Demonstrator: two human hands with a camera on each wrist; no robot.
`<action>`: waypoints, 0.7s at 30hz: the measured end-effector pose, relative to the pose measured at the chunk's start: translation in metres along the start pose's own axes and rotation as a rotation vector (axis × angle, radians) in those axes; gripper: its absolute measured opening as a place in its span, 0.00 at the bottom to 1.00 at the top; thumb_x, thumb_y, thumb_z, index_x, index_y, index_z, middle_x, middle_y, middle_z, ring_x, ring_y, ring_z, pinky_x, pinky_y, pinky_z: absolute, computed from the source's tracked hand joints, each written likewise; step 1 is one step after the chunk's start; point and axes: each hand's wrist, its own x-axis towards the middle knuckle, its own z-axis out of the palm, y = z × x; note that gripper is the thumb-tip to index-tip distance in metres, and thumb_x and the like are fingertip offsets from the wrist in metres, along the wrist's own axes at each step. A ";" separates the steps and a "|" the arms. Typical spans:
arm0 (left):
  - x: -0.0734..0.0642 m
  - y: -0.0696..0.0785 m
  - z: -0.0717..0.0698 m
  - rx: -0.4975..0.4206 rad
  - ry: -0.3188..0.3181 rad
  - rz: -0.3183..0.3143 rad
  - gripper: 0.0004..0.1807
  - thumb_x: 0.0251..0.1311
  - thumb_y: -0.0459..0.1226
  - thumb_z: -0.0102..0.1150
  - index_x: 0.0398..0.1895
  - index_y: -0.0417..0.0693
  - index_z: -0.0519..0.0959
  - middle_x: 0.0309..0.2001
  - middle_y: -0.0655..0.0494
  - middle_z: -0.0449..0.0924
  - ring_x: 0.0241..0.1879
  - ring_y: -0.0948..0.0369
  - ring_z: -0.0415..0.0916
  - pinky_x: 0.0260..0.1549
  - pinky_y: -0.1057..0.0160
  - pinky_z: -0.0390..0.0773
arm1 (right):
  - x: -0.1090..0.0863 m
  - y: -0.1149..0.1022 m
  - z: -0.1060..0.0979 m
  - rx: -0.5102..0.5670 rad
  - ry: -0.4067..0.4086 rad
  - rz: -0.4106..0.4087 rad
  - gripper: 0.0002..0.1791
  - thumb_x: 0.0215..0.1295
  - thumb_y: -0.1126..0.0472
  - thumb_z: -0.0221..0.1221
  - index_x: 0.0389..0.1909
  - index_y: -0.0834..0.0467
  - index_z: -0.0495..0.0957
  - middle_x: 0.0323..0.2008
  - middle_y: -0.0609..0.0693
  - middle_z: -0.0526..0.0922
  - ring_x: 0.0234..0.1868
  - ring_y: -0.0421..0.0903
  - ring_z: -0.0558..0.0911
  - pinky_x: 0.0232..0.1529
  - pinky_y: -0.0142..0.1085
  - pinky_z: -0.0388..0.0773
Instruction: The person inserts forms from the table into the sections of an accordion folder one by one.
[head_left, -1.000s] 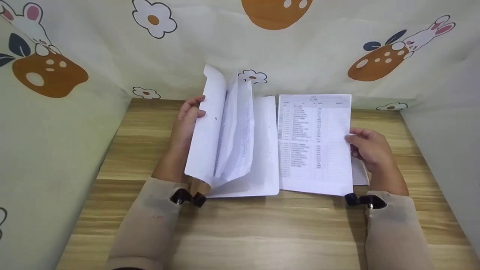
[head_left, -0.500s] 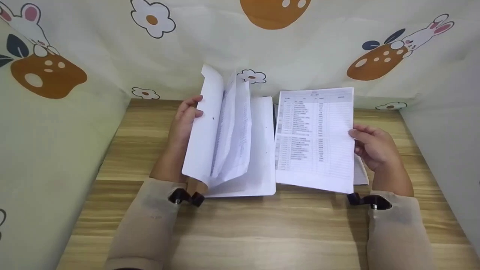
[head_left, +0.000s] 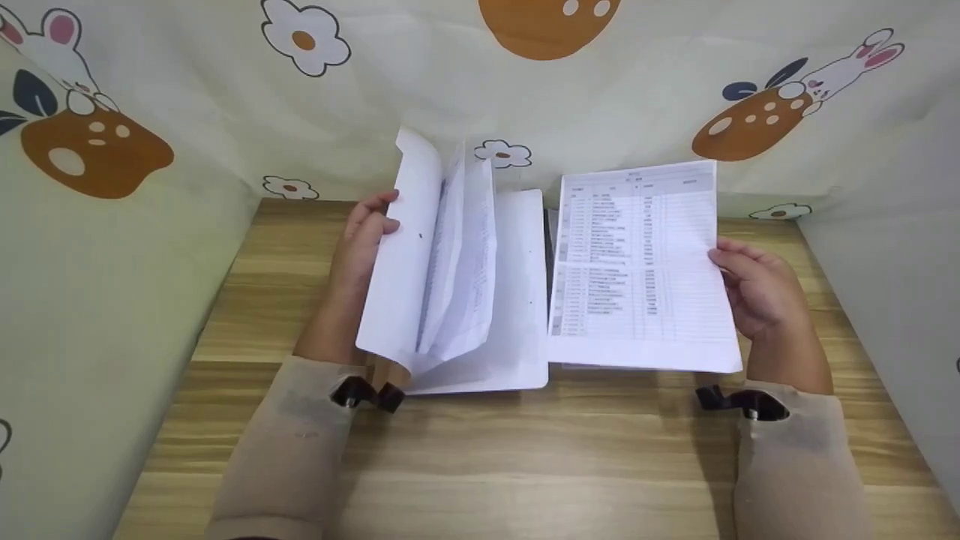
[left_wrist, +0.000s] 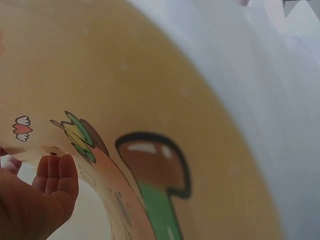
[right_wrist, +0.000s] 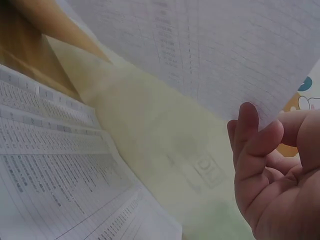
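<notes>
Though illegible, print on a sheet in right hand's pinch, white cover in left hand's grip.

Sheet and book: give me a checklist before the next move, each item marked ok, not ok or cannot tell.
1. Right hand pinches the edge of the sheet: ok.
2. Left hand holds the cover raised: ok.
3. Pages lie flat in the book: not ok, they stand up, fanned apart.
4. Sheet lies flat: not ok, it is lifted and tilted.
5. Sheet is loose, not bound along its left edge: cannot tell.
</notes>
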 end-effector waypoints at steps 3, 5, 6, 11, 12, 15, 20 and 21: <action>0.000 0.001 -0.001 0.003 -0.010 0.010 0.21 0.68 0.32 0.45 0.61 0.52 0.76 0.82 0.52 0.62 0.69 0.58 0.66 0.58 0.68 0.75 | 0.000 0.000 0.002 0.023 -0.020 0.005 0.09 0.75 0.68 0.61 0.41 0.57 0.90 0.35 0.51 0.93 0.32 0.44 0.92 0.32 0.36 0.88; -0.001 0.002 -0.002 -0.007 -0.022 0.010 0.20 0.69 0.32 0.45 0.61 0.53 0.76 0.81 0.52 0.62 0.68 0.57 0.67 0.57 0.67 0.75 | 0.000 0.000 0.003 0.035 -0.039 0.005 0.10 0.77 0.68 0.59 0.42 0.57 0.90 0.35 0.51 0.93 0.32 0.45 0.92 0.32 0.36 0.88; -0.001 0.002 -0.002 -0.011 -0.026 0.012 0.20 0.69 0.32 0.45 0.60 0.54 0.76 0.81 0.52 0.62 0.67 0.58 0.68 0.57 0.67 0.75 | -0.001 -0.001 0.004 0.041 -0.048 0.003 0.11 0.77 0.68 0.58 0.43 0.56 0.90 0.35 0.52 0.93 0.32 0.45 0.92 0.32 0.36 0.88; -0.002 0.001 -0.002 -0.025 -0.037 0.017 0.20 0.69 0.31 0.44 0.60 0.53 0.77 0.82 0.53 0.61 0.64 0.58 0.69 0.55 0.68 0.76 | -0.003 -0.004 0.008 0.066 -0.071 -0.003 0.13 0.78 0.67 0.57 0.48 0.57 0.90 0.38 0.53 0.93 0.34 0.46 0.92 0.34 0.36 0.89; -0.002 0.001 -0.001 -0.027 -0.040 0.019 0.21 0.69 0.31 0.44 0.60 0.53 0.77 0.83 0.53 0.60 0.65 0.58 0.68 0.55 0.68 0.76 | -0.003 -0.005 0.010 0.062 -0.075 0.000 0.13 0.79 0.67 0.57 0.48 0.56 0.90 0.38 0.52 0.93 0.34 0.46 0.92 0.34 0.36 0.89; -0.001 -0.001 0.000 -0.034 -0.040 0.015 0.21 0.69 0.31 0.44 0.61 0.52 0.76 0.82 0.53 0.61 0.66 0.58 0.68 0.55 0.69 0.76 | -0.005 -0.006 0.016 0.053 -0.089 0.005 0.13 0.79 0.67 0.56 0.48 0.56 0.90 0.38 0.52 0.93 0.34 0.45 0.92 0.34 0.35 0.89; -0.002 -0.002 0.002 -0.036 -0.046 0.006 0.21 0.69 0.30 0.43 0.61 0.51 0.76 0.83 0.53 0.59 0.70 0.59 0.66 0.57 0.69 0.75 | -0.008 -0.006 0.033 0.045 -0.110 -0.027 0.13 0.79 0.67 0.56 0.49 0.56 0.90 0.38 0.53 0.94 0.34 0.45 0.92 0.33 0.35 0.89; -0.002 -0.002 0.003 -0.031 -0.045 0.004 0.21 0.69 0.30 0.43 0.61 0.51 0.76 0.83 0.53 0.60 0.70 0.58 0.66 0.57 0.69 0.75 | -0.008 -0.005 0.036 0.049 -0.117 -0.031 0.13 0.79 0.67 0.56 0.49 0.57 0.90 0.39 0.53 0.94 0.34 0.45 0.92 0.34 0.35 0.89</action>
